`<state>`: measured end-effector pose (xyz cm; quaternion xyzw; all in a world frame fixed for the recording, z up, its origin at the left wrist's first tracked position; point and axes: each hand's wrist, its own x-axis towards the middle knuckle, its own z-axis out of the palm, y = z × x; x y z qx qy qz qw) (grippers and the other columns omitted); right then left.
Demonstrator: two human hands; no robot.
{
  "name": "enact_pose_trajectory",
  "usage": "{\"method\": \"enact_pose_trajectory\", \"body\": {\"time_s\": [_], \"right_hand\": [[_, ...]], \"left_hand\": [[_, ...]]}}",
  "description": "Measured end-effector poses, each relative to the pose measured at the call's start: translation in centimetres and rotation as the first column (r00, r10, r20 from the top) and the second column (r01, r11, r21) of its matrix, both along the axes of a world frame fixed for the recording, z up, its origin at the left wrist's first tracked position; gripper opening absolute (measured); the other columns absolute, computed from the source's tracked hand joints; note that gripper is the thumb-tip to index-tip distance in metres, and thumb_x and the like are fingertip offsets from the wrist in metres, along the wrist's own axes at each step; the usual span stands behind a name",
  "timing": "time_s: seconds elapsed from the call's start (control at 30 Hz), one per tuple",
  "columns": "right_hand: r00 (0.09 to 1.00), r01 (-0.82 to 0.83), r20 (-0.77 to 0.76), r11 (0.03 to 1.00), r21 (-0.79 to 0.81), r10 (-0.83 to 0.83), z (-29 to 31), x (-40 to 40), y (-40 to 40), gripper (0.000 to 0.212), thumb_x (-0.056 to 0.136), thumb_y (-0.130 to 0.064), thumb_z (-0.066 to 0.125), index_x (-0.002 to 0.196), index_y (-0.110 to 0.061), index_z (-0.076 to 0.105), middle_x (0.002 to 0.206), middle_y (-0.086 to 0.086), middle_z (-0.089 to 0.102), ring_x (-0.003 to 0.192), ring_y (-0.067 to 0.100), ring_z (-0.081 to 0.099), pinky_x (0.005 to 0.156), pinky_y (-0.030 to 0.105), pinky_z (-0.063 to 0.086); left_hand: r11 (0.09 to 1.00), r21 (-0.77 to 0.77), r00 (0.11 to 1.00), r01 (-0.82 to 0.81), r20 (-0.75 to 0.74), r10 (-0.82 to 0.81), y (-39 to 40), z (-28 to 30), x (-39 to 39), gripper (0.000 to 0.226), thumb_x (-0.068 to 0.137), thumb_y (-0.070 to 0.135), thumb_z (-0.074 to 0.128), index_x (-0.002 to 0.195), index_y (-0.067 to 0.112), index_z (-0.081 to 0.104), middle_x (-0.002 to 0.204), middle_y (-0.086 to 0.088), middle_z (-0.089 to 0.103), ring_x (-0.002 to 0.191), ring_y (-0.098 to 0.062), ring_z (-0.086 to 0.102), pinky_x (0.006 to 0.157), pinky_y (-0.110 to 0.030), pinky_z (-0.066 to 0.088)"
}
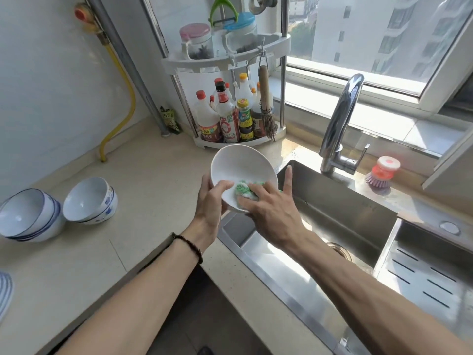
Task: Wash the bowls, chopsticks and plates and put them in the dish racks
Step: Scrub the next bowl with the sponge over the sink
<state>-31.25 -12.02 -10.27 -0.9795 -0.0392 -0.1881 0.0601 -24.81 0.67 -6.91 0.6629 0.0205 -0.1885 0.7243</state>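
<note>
Leftmost on the counter (153,175) we see two stacks of blue-rimmed bowls (30,216); then our left hand (210,198) grips a tilted white bowl (240,170) by its rim at the sink (345,213) edge, while our right hand (271,208), fingers spread, presses a green sponge (244,189) inside it

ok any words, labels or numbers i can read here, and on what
None can be read for certain.
Bottles on the corner rack: red, white and yellow labels with print, too blurred to quote.
Green packet by the pipe: printed, too small.
Bowls on the counter: blue pattern only, no text.
</note>
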Motion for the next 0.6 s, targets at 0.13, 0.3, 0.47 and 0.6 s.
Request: {"method": "enact_pose_trajectory", "body": {"time_s": [0.13, 0.3, 0.47, 0.6], "right_hand": [[0.99, 0.008, -0.137, 0.955, 0.295, 0.034, 1.3, -0.6, 2.8, 0.037, 0.091, -0.037, 0.065, 0.129, -0.037, 0.064, 0.136, 0.005, 0.06, 0.121, 0.028, 0.052, 0.115, 0.069, -0.009], [0.921, -0.099, -0.378, 0.995, 0.016, 0.098, 0.7, -0.6, -1.1, 0.084, 0.09, -0.078, 0.033, 0.159, -0.036, 0.011, 0.169, 0.004, -0.002, 0.155, 0.023, 0.006, 0.108, 0.069, -0.025], [0.811, -0.043, -0.54, 0.943, 0.33, 0.225, 0.3, 0.1, 1.3, 0.11, 0.071, -0.076, 0.042, 0.161, -0.03, -0.002, 0.166, 0.007, -0.02, 0.155, 0.023, -0.006, 0.111, 0.064, -0.026], [0.821, -0.133, -0.437, 0.868, 0.478, 0.367, 0.2, -1.2, 1.6, 0.091, 0.077, -0.063, 0.052, 0.158, -0.039, 0.018, 0.169, 0.001, 0.002, 0.154, 0.02, 0.013, 0.115, 0.06, -0.023]], "left_hand": [[0.989, -0.007, 0.986, -0.147, 0.083, 0.147, -0.7, 0.2, 0.1, 0.061, 0.074, 0.03, 0.056, 0.134, 0.022, 0.055, 0.129, -0.01, 0.062, 0.113, -0.03, 0.064, 0.085, -0.043, 0.057], [0.987, 0.162, 0.991, -0.02, 0.131, -0.001, 0.5, 1.0, 1.0, 0.015, 0.095, 0.028, 0.057, 0.1, 0.025, 0.07, 0.095, -0.004, 0.071, 0.089, -0.027, 0.068, 0.054, -0.031, 0.054], [0.964, 0.262, 0.987, -0.048, 0.159, 0.006, 0.2, 0.0, 1.2, 0.044, 0.074, 0.06, 0.058, 0.105, 0.032, 0.073, 0.103, 0.003, 0.072, 0.101, -0.025, 0.067, 0.081, -0.047, 0.059], [0.947, 0.316, 0.985, -0.056, 0.173, 0.0, 1.0, -0.2, 2.1, 0.056, 0.072, 0.065, 0.059, 0.111, 0.027, 0.074, 0.11, -0.001, 0.073, 0.107, -0.027, 0.067, 0.095, -0.053, 0.053]]}}
